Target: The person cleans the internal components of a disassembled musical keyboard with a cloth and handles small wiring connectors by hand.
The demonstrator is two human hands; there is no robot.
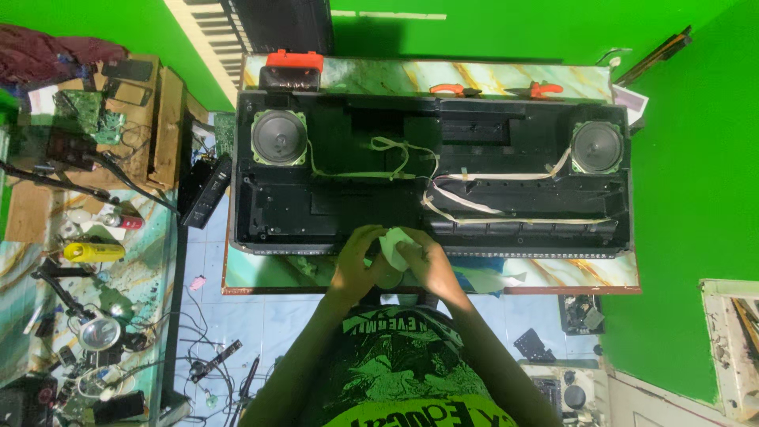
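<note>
An opened black keyboard casing (332,205) lies on a marble-patterned table (569,273), with a round speaker at its left end (278,137) and another at its right end (597,147). Pale ribbon cables (466,198) run across its inside. At the casing's near edge, my left hand (356,257) and my right hand (431,261) are both closed around a crumpled white cloth or tissue (394,243). Whether the cloth touches the casing I cannot tell.
An orange-and-black tool (292,67) and orange-handled pliers (451,89) lie at the table's far edge. A cluttered bench at left holds a yellow can (93,251), circuit boards (87,111) and a magnifier lamp (99,332). Cables litter the tiled floor (213,340). Green walls surround.
</note>
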